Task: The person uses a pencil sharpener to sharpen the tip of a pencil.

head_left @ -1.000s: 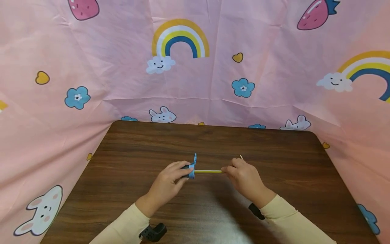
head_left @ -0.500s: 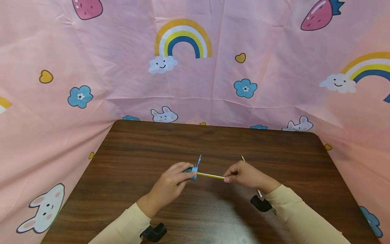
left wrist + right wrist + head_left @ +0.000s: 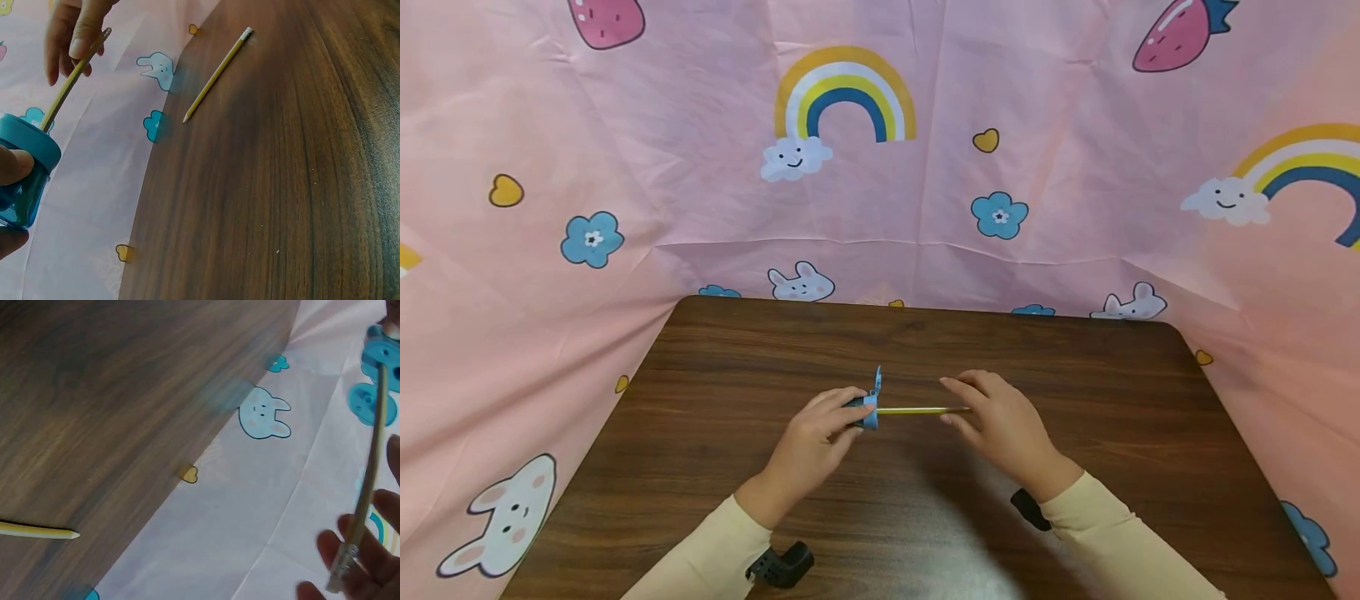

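My left hand [image 3: 808, 437] grips a blue pencil sharpener [image 3: 870, 414] with a see-through body, thumb and fingers on either side. Its round lid [image 3: 359, 403] is flipped up. A yellow pencil [image 3: 913, 410] sticks out of the sharpener's opening, pointing to the right. Around the pencil's eraser end is my right hand [image 3: 1011, 429], thumb and fingers spread apart with the shaft lying between them. In the right wrist view the fingers [image 3: 369, 550] are loosely bent behind the eraser end, not pinching it.
A second yellow pencil [image 3: 217, 75] lies on the brown wooden table [image 3: 760, 350], hidden behind my right hand in the head view. A pink patterned cloth [image 3: 700, 167] hangs round the table's back and sides. Each wrist wears a black device [image 3: 781, 565].
Half a second ago my right hand pinched the pencil with the wrist turned over; now it has turned back and its fingers have spread off the pencil. The left hand keeps holding the sharpener.
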Tool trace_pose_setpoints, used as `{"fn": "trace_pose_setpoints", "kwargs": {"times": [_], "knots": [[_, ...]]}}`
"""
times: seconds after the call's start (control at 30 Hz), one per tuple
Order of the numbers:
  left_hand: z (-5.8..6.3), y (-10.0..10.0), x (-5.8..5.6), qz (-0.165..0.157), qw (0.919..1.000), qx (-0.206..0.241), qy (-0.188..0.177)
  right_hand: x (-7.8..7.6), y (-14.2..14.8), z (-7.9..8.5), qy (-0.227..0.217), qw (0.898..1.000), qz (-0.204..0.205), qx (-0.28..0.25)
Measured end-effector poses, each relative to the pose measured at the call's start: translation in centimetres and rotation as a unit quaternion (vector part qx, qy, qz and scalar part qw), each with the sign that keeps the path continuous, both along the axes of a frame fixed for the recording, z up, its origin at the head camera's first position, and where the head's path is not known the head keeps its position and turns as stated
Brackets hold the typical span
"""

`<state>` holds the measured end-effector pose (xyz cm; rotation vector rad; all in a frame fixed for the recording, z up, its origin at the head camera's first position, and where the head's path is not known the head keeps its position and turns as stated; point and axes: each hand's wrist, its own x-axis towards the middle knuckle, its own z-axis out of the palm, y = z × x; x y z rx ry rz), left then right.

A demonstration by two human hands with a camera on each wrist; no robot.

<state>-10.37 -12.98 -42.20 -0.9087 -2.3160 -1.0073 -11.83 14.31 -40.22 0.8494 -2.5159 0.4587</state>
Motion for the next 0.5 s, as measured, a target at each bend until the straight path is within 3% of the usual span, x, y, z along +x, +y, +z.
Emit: {"fn": "trace_pose_setpoints", "kwargs": {"times": [0.17, 0.5], "knots": [[0.4, 0.1, 0.1, 0.008, 0.9997, 0.007, -0.020, 0.0, 0.3, -1.0, 0.091, 0.995, 0.038, -0.016], [1.0, 0.5, 0.6, 0.015, 0.9971, 0.020, -0.072, 0.2, 0.4, -2.2, 0.192, 0.979, 0.066, -0.027]]}}
